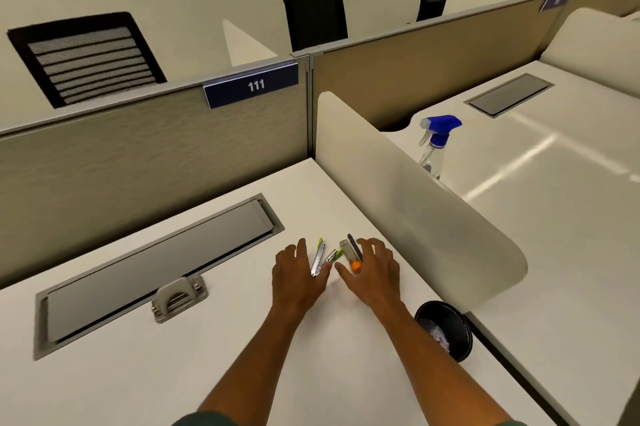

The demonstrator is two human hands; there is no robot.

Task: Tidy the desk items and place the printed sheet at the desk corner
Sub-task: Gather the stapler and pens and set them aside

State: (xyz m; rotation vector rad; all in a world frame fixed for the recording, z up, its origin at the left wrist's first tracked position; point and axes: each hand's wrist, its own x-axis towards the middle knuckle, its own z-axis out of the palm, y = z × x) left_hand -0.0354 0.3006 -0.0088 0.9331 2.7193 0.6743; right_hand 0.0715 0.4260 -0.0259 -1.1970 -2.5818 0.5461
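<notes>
On the white desk [225,373] lies a small cluster of stationery between my two hands. Two silver pens with green tips [320,255] sit by my left hand [298,276], whose fingers are relaxed and touch the pens from the left. A clear highlighter with an orange end [349,254] and a dark pen beside it lie against my right hand [375,269], whose fingers curve loosely over them from the right. No printed sheet is in view.
A metal hole punch [180,297] sits at the edge of the grey cable tray lid [156,262]. A curved white divider [415,217] borders the desk on the right. Behind it stands a spray bottle [436,145]. A black waste bin [446,328] stands below the desk edge.
</notes>
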